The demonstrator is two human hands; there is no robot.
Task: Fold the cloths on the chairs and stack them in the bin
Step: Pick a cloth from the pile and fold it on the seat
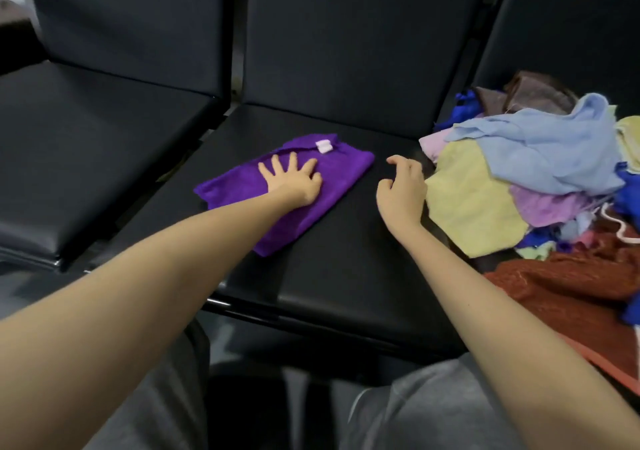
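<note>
My left hand (pixel 293 182) presses spread fingers on the folded purple cloth (pixel 332 176) on the middle seat (pixel 346 276), my right hand (pixel 403 193) hovers loosely curled and empty; lifting carelessly could undo the fold.

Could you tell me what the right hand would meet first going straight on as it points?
Probably the right corner of the purple cloth; only bare seat lies between, though the right hand's height is unclear.
</note>
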